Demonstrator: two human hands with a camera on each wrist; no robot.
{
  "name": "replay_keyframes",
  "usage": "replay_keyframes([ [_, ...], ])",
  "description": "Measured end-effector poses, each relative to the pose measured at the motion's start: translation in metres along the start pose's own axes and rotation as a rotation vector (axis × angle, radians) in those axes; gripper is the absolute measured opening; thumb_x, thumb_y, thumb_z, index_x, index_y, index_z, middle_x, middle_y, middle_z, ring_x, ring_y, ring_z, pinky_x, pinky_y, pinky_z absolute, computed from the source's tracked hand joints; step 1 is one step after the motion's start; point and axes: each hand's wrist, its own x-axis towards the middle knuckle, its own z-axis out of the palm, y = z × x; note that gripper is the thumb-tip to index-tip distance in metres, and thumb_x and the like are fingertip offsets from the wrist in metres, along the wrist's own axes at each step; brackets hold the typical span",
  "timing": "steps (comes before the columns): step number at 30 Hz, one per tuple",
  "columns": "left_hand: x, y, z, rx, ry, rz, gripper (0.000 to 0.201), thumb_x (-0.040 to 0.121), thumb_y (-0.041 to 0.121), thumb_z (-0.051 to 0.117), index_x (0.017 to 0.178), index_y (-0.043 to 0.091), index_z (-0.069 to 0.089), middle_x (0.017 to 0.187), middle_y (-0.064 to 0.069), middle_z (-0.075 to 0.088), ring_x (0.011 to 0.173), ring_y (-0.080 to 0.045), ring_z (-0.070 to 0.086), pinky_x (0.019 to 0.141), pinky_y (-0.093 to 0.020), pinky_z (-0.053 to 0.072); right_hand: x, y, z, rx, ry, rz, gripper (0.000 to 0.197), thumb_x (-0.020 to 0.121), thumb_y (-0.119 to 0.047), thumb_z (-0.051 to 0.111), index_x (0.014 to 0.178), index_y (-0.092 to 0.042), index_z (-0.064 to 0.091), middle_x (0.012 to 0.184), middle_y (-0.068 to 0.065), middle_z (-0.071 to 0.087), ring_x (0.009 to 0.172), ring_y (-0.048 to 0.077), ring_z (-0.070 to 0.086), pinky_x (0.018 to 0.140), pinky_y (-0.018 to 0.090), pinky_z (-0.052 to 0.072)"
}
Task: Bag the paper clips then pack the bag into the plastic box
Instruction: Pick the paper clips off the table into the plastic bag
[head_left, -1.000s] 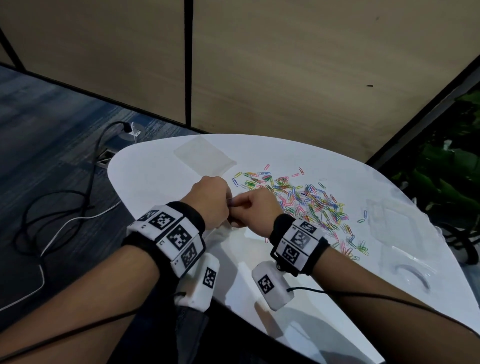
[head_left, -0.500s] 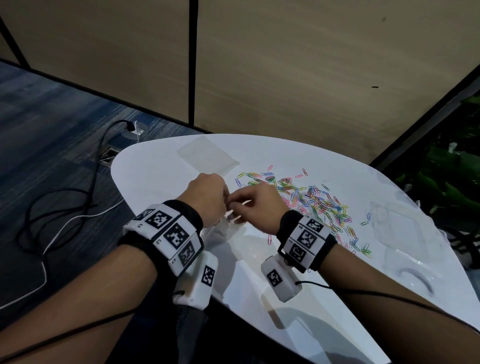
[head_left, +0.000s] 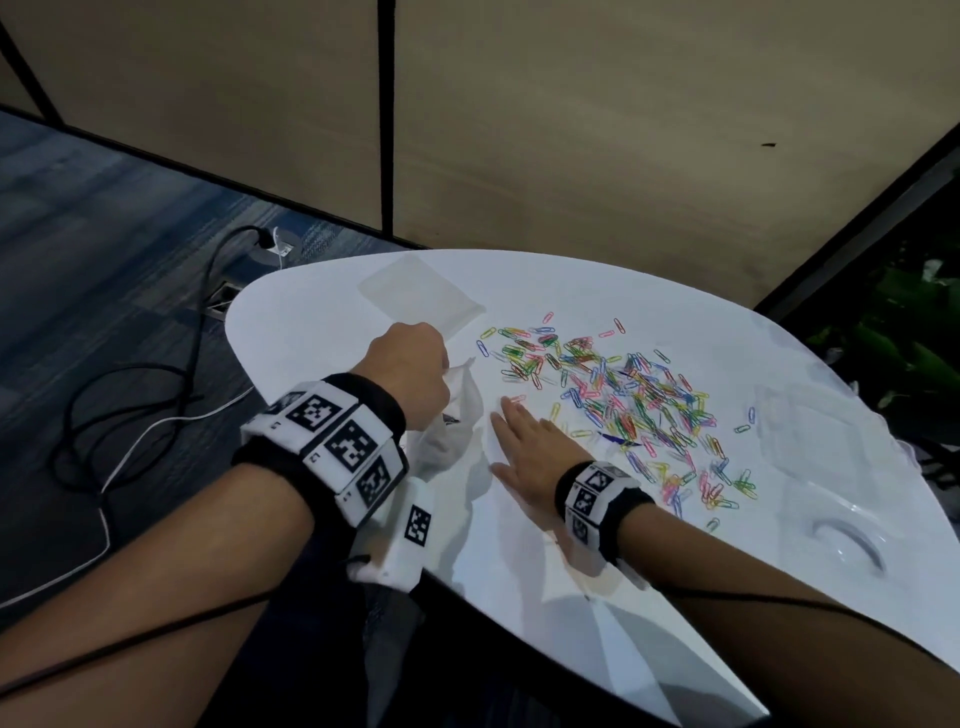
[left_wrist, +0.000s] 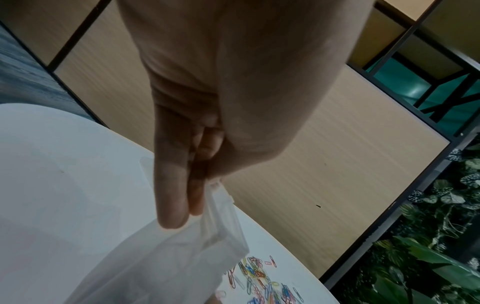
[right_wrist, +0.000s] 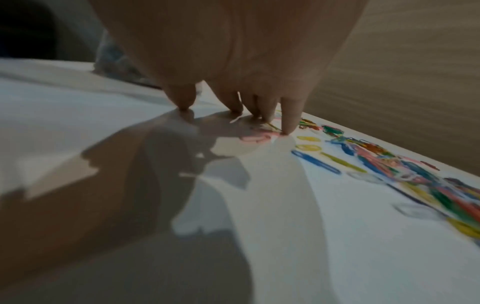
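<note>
I take the heap of paper clips (head_left: 618, 400) as my landmark; it lies spread in the middle of the white table (head_left: 545, 561). On the far-left side of the heap a stack of flat clear bags (head_left: 421, 291) lies on the table, apart from the clips. On the right side of the heap stands the clear plastic box (head_left: 815, 447), very hard to see against the white top; its open lid seems to lie nearer to me. Behind the table are beige wall panels (head_left: 623, 130), and green plants (head_left: 904, 332) stand beyond the right edge. On the floor to the left, black and white cables (head_left: 130, 415) run to a socket.

Nothing lies between my hands and the heap.

My left hand (head_left: 410, 374) is left of the heap, lifted above the table, and its fingers (left_wrist: 170, 185) pinch the top edge of one clear bag (head_left: 447, 431), which hangs down crumpled and looks thin and milky. My right hand (head_left: 524, 441) lies at the near-left border of the heap, fingers straight and spread, with fingertips (right_wrist: 288, 117) touching the table at a pink clip (right_wrist: 257, 136). The clips are many colours: pink, blue, green, yellow. The right wrist view is blurred.
</note>
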Motion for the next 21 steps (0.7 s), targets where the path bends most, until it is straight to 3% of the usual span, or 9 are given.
replay_keyframes([
  [5, 0.000, 0.005, 0.002, 0.017, -0.016, 0.000, 0.027, 0.087, -0.001, 0.053, 0.101, 0.003, 0.075, 0.093, -0.018, 0.074, 0.088, -0.035, 0.073, 0.086, -0.041, 0.061, -0.044, 0.040, 0.023, -0.184, 0.007, 0.030, 0.066, 0.100, -0.048, 0.013, 0.154, -0.017, -0.008, 0.162, 0.002, -0.016, 0.151, 0.025, -0.008, 0.120, 0.054, 0.004],
  [8, -0.001, 0.009, 0.004, 0.016, -0.020, 0.004, 0.028, 0.088, -0.001, 0.052, 0.106, -0.002, 0.073, 0.094, -0.020, 0.075, 0.089, -0.035, 0.074, 0.086, -0.043, 0.061, -0.061, 0.073, 0.027, -0.238, -0.011, 0.110, 0.066, 0.097, -0.054, 0.010, 0.153, -0.025, -0.011, 0.161, -0.002, -0.019, 0.150, 0.032, -0.009, 0.116, 0.064, 0.007],
  [11, 0.000, 0.012, 0.007, 0.030, -0.035, 0.018, 0.029, 0.088, -0.002, 0.051, 0.109, -0.004, 0.072, 0.094, -0.021, 0.075, 0.090, -0.035, 0.074, 0.087, -0.043, 0.061, -0.067, 0.088, 0.029, -0.128, -0.047, 0.240, 0.065, 0.100, -0.048, 0.021, 0.153, -0.027, -0.010, 0.161, 0.002, -0.022, 0.149, 0.038, -0.002, 0.113, 0.063, 0.024],
  [13, 0.002, 0.014, 0.010, 0.041, -0.044, 0.020, 0.029, 0.087, -0.004, 0.052, 0.108, -0.004, 0.072, 0.094, -0.021, 0.075, 0.090, -0.035, 0.074, 0.087, -0.043, 0.061, -0.062, 0.091, 0.031, -0.022, -0.092, 0.283, 0.078, 0.097, -0.034, 0.045, 0.154, -0.023, -0.007, 0.162, 0.007, -0.018, 0.148, 0.042, 0.003, 0.110, 0.058, 0.033],
  [15, 0.003, 0.015, 0.010, 0.047, -0.048, 0.015, 0.029, 0.087, -0.004, 0.052, 0.108, -0.004, 0.072, 0.095, -0.020, 0.075, 0.090, -0.035, 0.074, 0.087, -0.043, 0.061, -0.056, 0.094, 0.032, 0.019, -0.066, 0.279, 0.087, 0.086, -0.015, 0.060, 0.154, -0.013, 0.006, 0.161, 0.015, -0.001, 0.145, 0.043, 0.016, 0.111, 0.051, 0.037],
  [18, 0.006, 0.017, 0.011, 0.049, -0.053, 0.010, 0.030, 0.086, -0.004, 0.052, 0.108, -0.004, 0.072, 0.094, -0.020, 0.075, 0.090, -0.035, 0.074, 0.086, -0.044, 0.062, -0.050, 0.096, 0.024, 0.017, 0.112, 0.216, 0.039, 0.092, -0.004, 0.051, 0.130, -0.002, 0.051, 0.135, 0.018, 0.045, 0.114, 0.034, 0.053, 0.093, 0.037, 0.049],
  [21, 0.007, 0.020, 0.015, 0.045, -0.060, 0.020, 0.028, 0.086, -0.004, 0.052, 0.107, -0.004, 0.072, 0.095, -0.020, 0.074, 0.089, -0.036, 0.074, 0.086, -0.044, 0.062, -0.049, 0.099, 0.011, 0.084, 0.205, 0.278, 0.019, 0.096, -0.013, 0.053, 0.099, -0.005, 0.070, 0.104, 0.011, 0.062, 0.087, 0.024, 0.062, 0.077, 0.028, 0.050],
])
